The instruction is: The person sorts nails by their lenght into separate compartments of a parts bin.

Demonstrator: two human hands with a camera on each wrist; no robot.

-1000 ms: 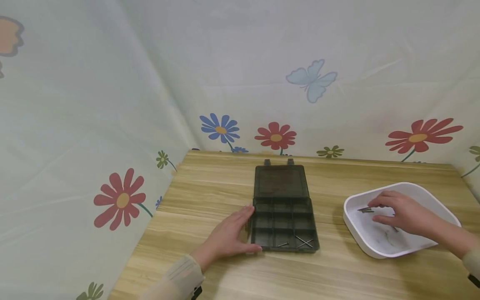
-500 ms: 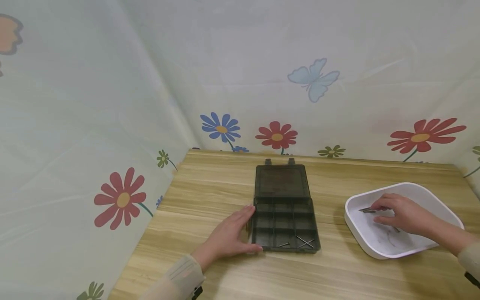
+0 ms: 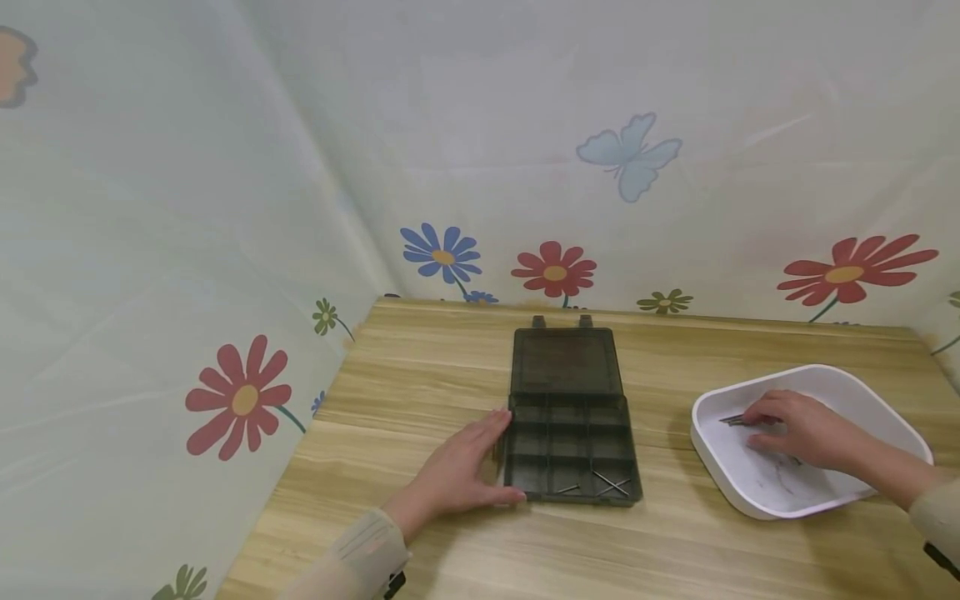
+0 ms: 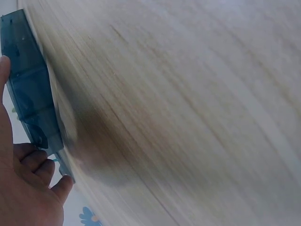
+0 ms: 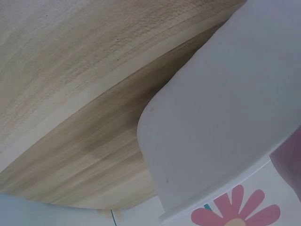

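A dark translucent compartment box (image 3: 568, 446) lies with its lid (image 3: 566, 360) laid back. Crossed nails (image 3: 611, 483) sit in its near right compartment, and another nail (image 3: 568, 488) in the near middle one. My left hand (image 3: 457, 475) rests against the box's left side, fingers extended and thumb at the near edge; the left wrist view shows its fingertips (image 4: 35, 157) by the box wall. Inside a white tray (image 3: 731, 487) is my right hand (image 3: 806, 429), its bent fingers touching a few nails (image 3: 731, 420). Whether it pinches any is hidden.
The wooden table (image 3: 420, 367) ends at a pale curtain (image 3: 480, 150) printed with flowers and a butterfly. A dim mark shows on the tray floor near the right palm. In the right wrist view the tray's outer wall (image 5: 211, 113) fills much of the picture.
My right hand has dipped slightly, and its fingertips now cover more of the nails in the tray. The left hand and the box stay as they were; the view shifts slightly.
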